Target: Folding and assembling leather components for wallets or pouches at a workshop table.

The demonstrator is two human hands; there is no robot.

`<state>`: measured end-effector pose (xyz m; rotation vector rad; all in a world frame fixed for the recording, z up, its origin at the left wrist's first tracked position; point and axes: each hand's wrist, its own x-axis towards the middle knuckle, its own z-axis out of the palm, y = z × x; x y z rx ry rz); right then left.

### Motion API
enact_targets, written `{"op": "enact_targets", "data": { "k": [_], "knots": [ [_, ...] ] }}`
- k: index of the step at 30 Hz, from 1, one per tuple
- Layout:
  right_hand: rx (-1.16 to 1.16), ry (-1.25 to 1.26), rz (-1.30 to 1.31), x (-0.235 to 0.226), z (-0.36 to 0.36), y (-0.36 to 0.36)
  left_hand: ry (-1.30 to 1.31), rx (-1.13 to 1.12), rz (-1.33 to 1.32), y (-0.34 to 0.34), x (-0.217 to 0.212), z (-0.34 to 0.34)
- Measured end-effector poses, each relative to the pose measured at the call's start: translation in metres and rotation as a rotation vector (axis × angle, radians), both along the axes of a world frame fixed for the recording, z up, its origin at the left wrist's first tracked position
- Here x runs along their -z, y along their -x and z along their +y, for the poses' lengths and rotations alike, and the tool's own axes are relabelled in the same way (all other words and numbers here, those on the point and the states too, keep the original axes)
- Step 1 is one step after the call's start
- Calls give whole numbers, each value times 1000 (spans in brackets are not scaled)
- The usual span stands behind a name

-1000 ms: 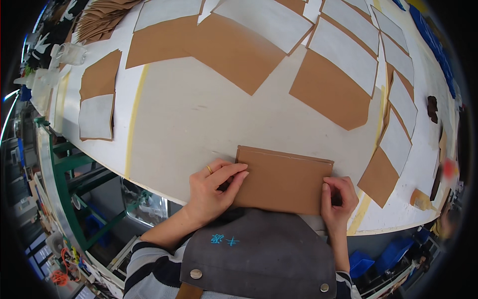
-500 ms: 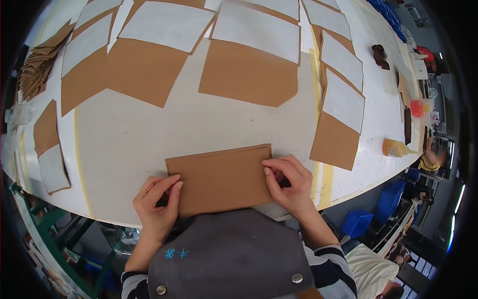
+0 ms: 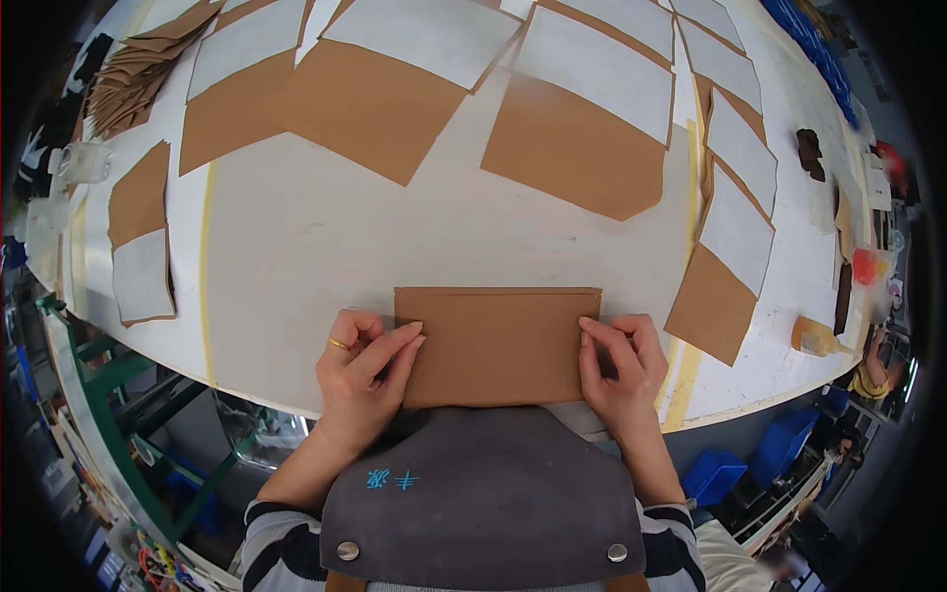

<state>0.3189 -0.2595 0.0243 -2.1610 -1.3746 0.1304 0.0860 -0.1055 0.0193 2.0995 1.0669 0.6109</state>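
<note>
A folded brown paper rectangle [image 3: 498, 343] lies flat at the near edge of the white table [image 3: 316, 257], right in front of my grey apron [image 3: 483, 493]. My left hand [image 3: 363, 373], with a ring on one finger, presses its fingertips on the rectangle's left edge. My right hand [image 3: 619, 370] presses on the right edge with the fingers bent. Both hands rest on the paper and hold it down.
Many brown sheets with white panels [image 3: 592, 118] lie spread over the far and right parts of the table. A stack of brown pieces [image 3: 138, 74] sits at the far left. A yellow bottle [image 3: 817, 337] lies at the right edge. Blue bins [image 3: 725, 474] stand below.
The view has swung and settled, so the brown rectangle now sits level and centred. Both hands stay at its two ends, pressing the edges.
</note>
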Motion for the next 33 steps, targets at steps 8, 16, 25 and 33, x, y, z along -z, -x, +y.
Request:
{"op": "enact_targets", "data": {
  "k": [8,16,25,33],
  "knots": [
    [-257,206,-355,-24,3,-7,-414,362,318,5,-24,20],
    [-329,276,-566,-33,18,1,-480,508,626,-23,-51,6],
    [-416,336,-664,-34,34,14,-675,463,678,-33,-28,-3],
    [-355,307,-574,-29,24,5,-592,436,600,-32,-26,3]
  ]
}}
